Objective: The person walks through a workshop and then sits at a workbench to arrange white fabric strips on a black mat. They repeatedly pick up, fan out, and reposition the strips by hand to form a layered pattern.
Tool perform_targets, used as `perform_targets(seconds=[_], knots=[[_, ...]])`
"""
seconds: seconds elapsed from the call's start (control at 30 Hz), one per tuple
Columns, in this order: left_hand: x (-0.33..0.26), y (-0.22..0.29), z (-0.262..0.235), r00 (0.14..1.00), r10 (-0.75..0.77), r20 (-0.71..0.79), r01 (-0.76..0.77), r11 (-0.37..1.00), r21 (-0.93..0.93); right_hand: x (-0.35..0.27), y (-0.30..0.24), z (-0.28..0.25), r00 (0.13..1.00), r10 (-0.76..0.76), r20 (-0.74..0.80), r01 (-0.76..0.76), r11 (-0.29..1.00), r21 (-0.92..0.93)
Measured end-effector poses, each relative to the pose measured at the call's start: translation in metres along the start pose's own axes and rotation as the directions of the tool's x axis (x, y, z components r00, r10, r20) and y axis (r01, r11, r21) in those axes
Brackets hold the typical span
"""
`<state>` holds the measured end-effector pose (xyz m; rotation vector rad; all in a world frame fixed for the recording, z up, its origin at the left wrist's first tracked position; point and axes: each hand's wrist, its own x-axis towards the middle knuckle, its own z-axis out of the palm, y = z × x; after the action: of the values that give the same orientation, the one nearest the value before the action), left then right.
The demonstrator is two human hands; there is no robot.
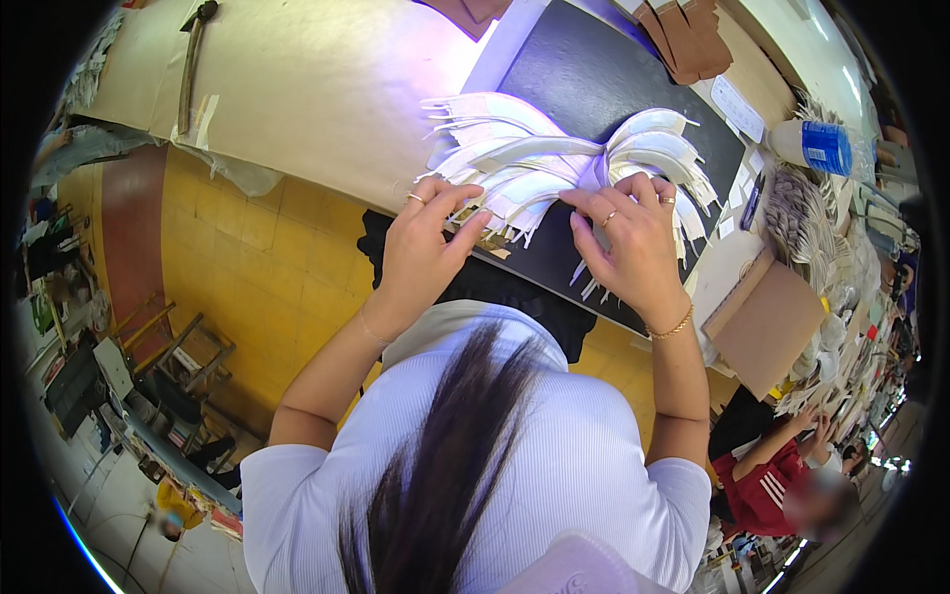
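Note:
A bundle of white, pale strips with slit, fringe-like ends (515, 163) is spread over a black mat. It narrows at a gathered middle and fans out to both sides. At the near edge of the left fan, my left hand (430, 233) has its index finger and thumb apart, the index fingertip touching the strips. My right hand (628, 233) lies over the near side of the gathered middle, fingers bent and touching the strips, with a gap between thumb and index finger. The strips beneath the right palm are hidden.
The black mat (574, 74) lies on a tan-covered table (327, 89). A hammer (191, 74) rests at far left, brown cut pieces (683, 40) at the far side. To the right are a blue-labelled bottle (826, 147), a pen (753, 203), grey strip bundles (792, 213) and a cardboard box (767, 327).

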<state>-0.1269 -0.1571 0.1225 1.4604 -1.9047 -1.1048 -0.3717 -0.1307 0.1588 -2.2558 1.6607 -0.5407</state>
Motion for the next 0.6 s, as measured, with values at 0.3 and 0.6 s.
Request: perform_targets(seconds=[0.3,0.6], knots=[[0.025,0.006,-0.002,0.956,0.232,-0.181,-0.201,0.964,0.174,0.001,0.000,0.011,0.993,0.078,-0.094,-0.081,0.996,-0.022],[0.049,-0.001,-0.017,0.953,-0.227,0.202,0.293,0.866,-0.406,0.005,-0.001,0.015,0.985,0.096,-0.142,-0.088,0.994,0.060]])
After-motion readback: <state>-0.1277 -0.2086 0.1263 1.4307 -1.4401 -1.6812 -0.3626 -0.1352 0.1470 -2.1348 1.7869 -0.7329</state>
